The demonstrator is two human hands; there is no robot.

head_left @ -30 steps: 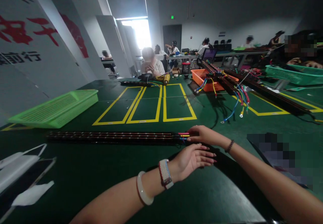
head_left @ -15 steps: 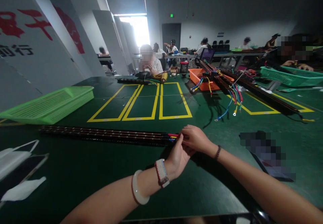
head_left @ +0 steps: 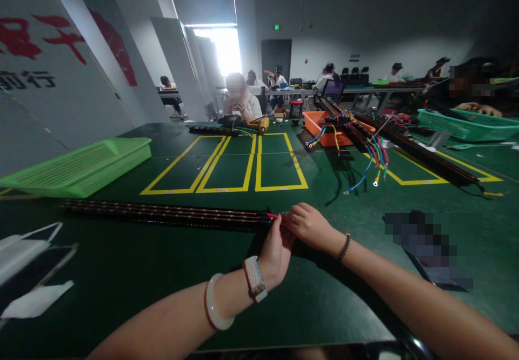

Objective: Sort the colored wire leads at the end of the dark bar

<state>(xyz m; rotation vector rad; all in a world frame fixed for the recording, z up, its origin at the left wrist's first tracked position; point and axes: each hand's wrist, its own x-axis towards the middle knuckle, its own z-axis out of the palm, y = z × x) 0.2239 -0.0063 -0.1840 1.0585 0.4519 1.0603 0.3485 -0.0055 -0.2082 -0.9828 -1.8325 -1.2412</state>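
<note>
Pinching the red wire tip [head_left: 274,217] with my left hand [head_left: 276,249] and right hand [head_left: 308,225], I see the long strip [head_left: 162,214] lying leftward across the green table [head_left: 251,173] in a dim workroom.

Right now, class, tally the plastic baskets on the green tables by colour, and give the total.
Light green basket: 1
Orange basket: 1
Teal green basket: 1
Total: 3
</note>
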